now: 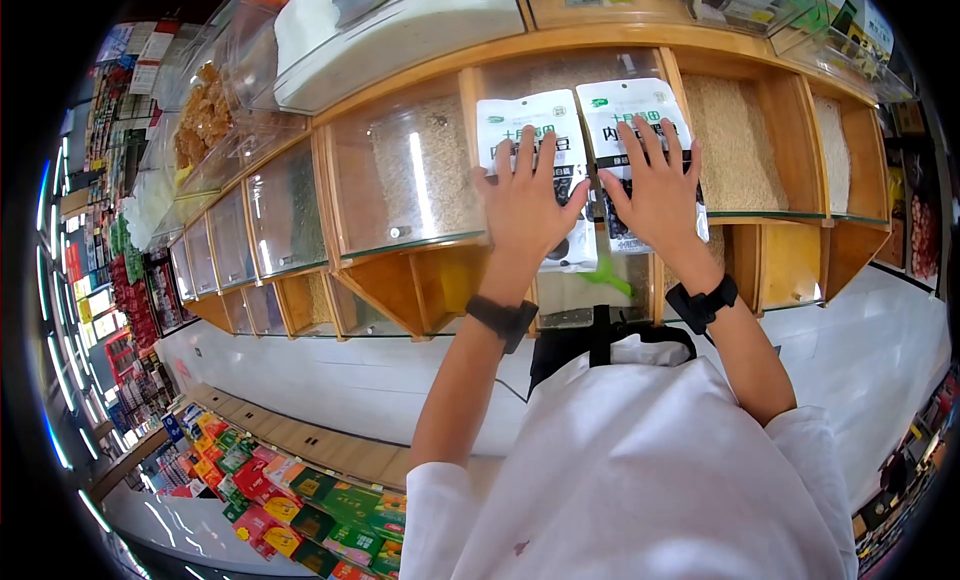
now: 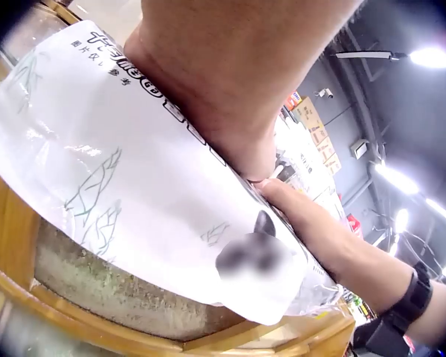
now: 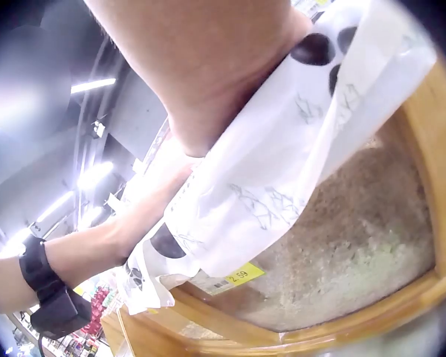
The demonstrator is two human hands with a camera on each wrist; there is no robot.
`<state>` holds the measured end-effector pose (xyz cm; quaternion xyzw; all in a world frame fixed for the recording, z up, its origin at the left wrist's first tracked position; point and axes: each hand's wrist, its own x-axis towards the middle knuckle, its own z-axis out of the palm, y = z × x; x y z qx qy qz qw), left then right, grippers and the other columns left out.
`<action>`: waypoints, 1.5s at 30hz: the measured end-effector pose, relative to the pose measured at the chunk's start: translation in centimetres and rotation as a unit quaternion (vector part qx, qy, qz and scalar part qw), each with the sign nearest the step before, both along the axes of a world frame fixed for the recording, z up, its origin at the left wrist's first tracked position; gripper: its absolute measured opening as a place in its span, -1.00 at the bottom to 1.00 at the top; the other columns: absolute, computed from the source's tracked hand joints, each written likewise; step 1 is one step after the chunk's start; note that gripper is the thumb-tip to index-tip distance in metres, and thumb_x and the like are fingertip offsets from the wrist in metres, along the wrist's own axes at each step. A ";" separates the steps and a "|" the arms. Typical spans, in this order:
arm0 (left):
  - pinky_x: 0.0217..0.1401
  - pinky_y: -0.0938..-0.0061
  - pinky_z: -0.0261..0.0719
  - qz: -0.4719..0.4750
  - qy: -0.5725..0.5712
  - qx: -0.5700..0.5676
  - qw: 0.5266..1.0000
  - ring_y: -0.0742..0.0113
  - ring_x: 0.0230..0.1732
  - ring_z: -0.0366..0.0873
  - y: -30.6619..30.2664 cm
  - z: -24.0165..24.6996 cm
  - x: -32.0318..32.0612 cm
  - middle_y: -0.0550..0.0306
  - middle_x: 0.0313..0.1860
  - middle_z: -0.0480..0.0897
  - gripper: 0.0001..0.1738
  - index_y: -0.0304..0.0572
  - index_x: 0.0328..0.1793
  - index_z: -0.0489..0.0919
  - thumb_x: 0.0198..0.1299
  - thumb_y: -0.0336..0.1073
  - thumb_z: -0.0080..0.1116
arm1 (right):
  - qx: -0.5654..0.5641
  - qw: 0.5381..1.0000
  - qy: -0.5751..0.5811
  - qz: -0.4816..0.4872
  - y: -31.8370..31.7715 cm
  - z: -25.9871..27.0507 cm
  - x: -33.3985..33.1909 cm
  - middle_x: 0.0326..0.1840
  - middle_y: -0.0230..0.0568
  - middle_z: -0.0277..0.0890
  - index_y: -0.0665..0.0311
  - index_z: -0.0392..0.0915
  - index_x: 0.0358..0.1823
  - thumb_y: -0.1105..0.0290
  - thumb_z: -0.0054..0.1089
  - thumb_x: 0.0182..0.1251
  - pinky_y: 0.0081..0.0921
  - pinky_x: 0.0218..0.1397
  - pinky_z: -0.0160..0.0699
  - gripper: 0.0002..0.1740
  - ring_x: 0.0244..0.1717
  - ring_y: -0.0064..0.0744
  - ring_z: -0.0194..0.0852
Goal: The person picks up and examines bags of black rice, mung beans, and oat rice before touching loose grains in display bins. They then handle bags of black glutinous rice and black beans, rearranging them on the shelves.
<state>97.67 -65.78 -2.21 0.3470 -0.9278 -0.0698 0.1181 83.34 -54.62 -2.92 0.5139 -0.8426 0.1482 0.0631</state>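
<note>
Two white pouches printed with dark beans lie side by side on the clear bin lid in the head view: a left pouch (image 1: 560, 110) and a right pouch (image 1: 625, 95). My left hand (image 1: 530, 205) rests on the left pouch with its fingers spread and straight. On the right pouch lies my right hand (image 1: 655, 200), fingers likewise spread, its thumb toward the other hand's thumb. Leaf drawings show on the lower pouch front (image 2: 134, 171) in the left wrist view. The right wrist view shows the other pouch's bottom (image 3: 260, 171) standing out over the lid.
Wooden grain bins with clear lids flank the pouches, including a left bin (image 1: 420, 170) and an open right bin (image 1: 735, 140). A green scoop (image 1: 607, 275) lies below. A yellow price tag (image 3: 241, 275) sits on the wooden edge. Colourful boxes (image 1: 300, 490) stand at lower left.
</note>
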 end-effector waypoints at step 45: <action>0.58 -0.28 -0.32 -0.164 0.004 0.040 0.986 0.11 0.63 -0.07 5.4 3.4 1.2 -0.04 0.59 0.12 -0.22 -0.09 0.59 0.11 0.30 0.03 -0.04 | -0.109 0.959 -0.017 0.262 -1.4 9.8 2.5 0.35 -0.15 0.36 0.17 0.53 0.17 -0.06 0.05 0.33 0.08 0.54 -0.02 -0.45 0.40 -0.10 0.26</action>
